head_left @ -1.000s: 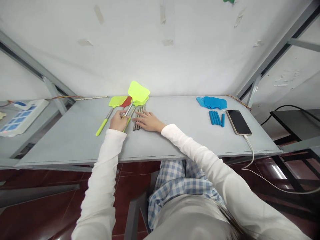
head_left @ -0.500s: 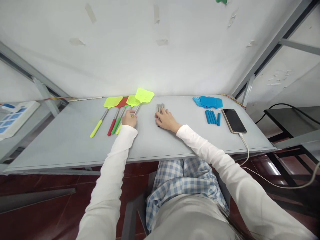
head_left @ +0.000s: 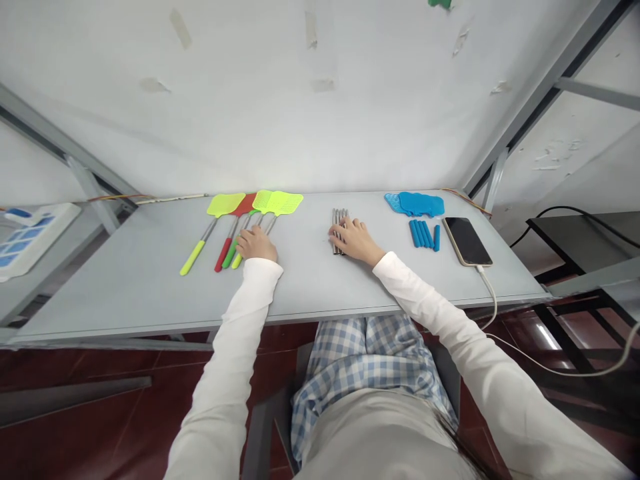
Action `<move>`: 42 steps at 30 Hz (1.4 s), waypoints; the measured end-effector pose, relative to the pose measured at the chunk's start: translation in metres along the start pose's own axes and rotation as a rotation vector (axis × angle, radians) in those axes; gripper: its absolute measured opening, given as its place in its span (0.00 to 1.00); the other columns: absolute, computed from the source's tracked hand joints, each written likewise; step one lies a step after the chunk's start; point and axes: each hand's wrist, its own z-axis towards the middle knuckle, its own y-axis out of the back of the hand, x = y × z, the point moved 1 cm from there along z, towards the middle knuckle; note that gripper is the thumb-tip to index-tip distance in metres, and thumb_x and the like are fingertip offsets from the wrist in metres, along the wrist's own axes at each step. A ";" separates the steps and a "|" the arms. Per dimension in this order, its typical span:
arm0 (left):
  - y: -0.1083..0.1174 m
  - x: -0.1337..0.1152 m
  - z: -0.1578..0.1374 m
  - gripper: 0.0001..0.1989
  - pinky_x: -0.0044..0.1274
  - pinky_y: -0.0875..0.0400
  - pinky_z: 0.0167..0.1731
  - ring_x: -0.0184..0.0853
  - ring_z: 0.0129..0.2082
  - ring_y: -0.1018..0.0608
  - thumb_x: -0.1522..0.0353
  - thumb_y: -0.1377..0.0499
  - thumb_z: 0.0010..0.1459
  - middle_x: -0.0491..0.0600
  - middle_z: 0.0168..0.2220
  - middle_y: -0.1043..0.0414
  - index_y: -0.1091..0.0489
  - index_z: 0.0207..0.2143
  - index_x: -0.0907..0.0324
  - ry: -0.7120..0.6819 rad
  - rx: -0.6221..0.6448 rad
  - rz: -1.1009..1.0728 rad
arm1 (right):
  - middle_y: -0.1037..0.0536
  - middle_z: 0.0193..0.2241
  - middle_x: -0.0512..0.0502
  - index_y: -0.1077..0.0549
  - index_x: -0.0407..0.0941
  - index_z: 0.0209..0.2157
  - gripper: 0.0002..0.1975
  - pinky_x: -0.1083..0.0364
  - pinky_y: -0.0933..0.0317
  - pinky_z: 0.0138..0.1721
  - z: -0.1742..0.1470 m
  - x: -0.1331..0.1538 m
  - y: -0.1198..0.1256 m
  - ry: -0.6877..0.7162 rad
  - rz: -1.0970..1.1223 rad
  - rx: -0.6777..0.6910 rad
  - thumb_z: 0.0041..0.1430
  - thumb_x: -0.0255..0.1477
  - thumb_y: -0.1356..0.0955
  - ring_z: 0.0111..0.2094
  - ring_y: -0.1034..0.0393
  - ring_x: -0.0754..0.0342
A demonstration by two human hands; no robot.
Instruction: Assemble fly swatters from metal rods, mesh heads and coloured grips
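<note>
White box: the white plastic box with blue panels (head_left: 37, 230) sat on the side surface, off your grey flat table (head_left: 300, 283), probably to stay out of your way.
Outer swatter: the yellow-green plastic swatter with a metal shaft (head_left: 192, 257) lay slanted at the left end, its handle apart from the others.
Middle handles: a red grip (head_left: 223, 255), a green grip (head_left: 231, 255) and a yellow-green grip (head_left: 237, 261) lay side by side, heads toward the wall and overlapping, likely to keep the row compact.
Left hand: your left hand (head_left: 257, 245) was palm down, fingers slightly bent, over the lower part of the rightmost yellow-green mesh swatter (head_left: 287, 203); its handle was hidden, so whether you gripped it or only pressed, cannot tell.
Rods: thin silver metal rods (head_left: 335, 242) lay parallel mid-table, apart from the swatters.
Right hand: your right hand (head_left: 356, 240) was spread loosely across them, fingers curved, no closed grip visible, seemingly to keep them bunched.
Blue parts: flat blue mesh plastic heads (head_left: 423, 204) were stacked near the wall; short blue tubes (head_left: 423, 235) lay before them, seemingly sorted by kind.
Phone: the black-screened smartphone (head_left: 469, 241) lay right of the tubes, plugged into a white cable (head_left: 493, 290).
</note>
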 end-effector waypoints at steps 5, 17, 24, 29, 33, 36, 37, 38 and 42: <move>-0.009 -0.042 -0.024 0.18 0.44 0.39 0.53 0.53 0.52 0.31 0.75 0.52 0.60 0.66 0.51 0.34 0.33 0.50 0.63 -0.349 0.075 -0.172 | 0.31 0.52 0.31 0.35 0.40 0.57 0.20 0.44 0.44 0.50 0.004 -0.017 0.001 -0.151 0.017 -0.081 0.66 0.30 0.42 0.49 0.37 0.39; -0.068 -0.116 -0.028 0.19 0.38 0.38 0.55 0.45 0.55 0.30 0.74 0.54 0.63 0.57 0.53 0.28 0.31 0.52 0.59 -0.779 0.419 -0.322 | 0.28 0.47 0.26 0.34 0.36 0.49 0.16 0.45 0.40 0.47 -0.005 -0.036 0.010 -0.477 -0.060 0.034 0.61 0.28 0.39 0.49 0.32 0.37; -0.067 -0.137 -0.037 0.11 0.39 0.39 0.55 0.45 0.48 0.27 0.66 0.47 0.63 0.53 0.41 0.23 0.25 0.35 0.58 -0.628 0.407 -0.583 | 0.22 0.33 0.40 0.31 0.42 0.43 0.10 0.53 0.40 0.35 -0.025 -0.058 0.034 -0.427 0.187 -0.018 0.59 0.29 0.36 0.34 0.29 0.48; -0.078 -0.152 -0.032 0.11 0.29 0.30 0.41 0.35 0.31 0.23 0.61 0.40 0.59 0.49 0.28 0.24 0.27 0.29 0.59 -0.251 0.684 -1.040 | 0.23 0.31 0.47 0.28 0.44 0.42 0.13 0.56 0.41 0.35 -0.026 -0.056 0.044 -0.273 0.341 -0.094 0.64 0.36 0.38 0.30 0.31 0.54; -0.077 -0.145 -0.028 0.13 0.23 0.32 0.29 0.30 0.24 0.25 0.60 0.36 0.56 0.49 0.24 0.25 0.30 0.28 0.61 -0.096 0.767 -1.265 | 0.23 0.39 0.37 0.26 0.43 0.43 0.14 0.50 0.39 0.41 -0.043 -0.076 0.056 -0.449 0.041 -0.163 0.65 0.34 0.39 0.41 0.29 0.45; -0.071 -0.137 -0.027 0.14 0.21 0.31 0.30 0.29 0.26 0.24 0.59 0.36 0.55 0.50 0.26 0.24 0.31 0.30 0.62 -0.033 0.750 -1.397 | 0.27 0.45 0.21 0.26 0.34 0.43 0.15 0.43 0.41 0.44 -0.059 -0.096 0.058 -0.629 -0.239 -0.136 0.62 0.28 0.38 0.48 0.33 0.34; -0.070 -0.135 -0.027 0.14 0.22 0.30 0.31 0.29 0.27 0.23 0.60 0.36 0.56 0.50 0.26 0.24 0.30 0.31 0.62 -0.021 0.740 -1.435 | 0.28 0.45 0.20 0.27 0.33 0.44 0.15 0.42 0.42 0.44 -0.063 -0.100 0.057 -0.636 -0.281 -0.119 0.62 0.27 0.39 0.48 0.34 0.32; -0.068 -0.134 -0.026 0.13 0.22 0.30 0.32 0.30 0.29 0.22 0.60 0.37 0.56 0.50 0.26 0.24 0.30 0.31 0.62 -0.010 0.727 -1.465 | 0.28 0.45 0.20 0.27 0.33 0.44 0.15 0.42 0.42 0.44 -0.066 -0.102 0.055 -0.617 -0.298 -0.096 0.62 0.25 0.40 0.48 0.34 0.32; -0.065 -0.128 -0.025 0.11 0.25 0.26 0.40 0.35 0.37 0.19 0.62 0.37 0.56 0.51 0.30 0.24 0.30 0.34 0.62 0.016 0.688 -1.530 | 0.28 0.46 0.31 0.30 0.42 0.51 0.18 0.46 0.42 0.43 -0.070 -0.097 0.047 -0.408 -0.244 -0.011 0.58 0.24 0.37 0.47 0.34 0.38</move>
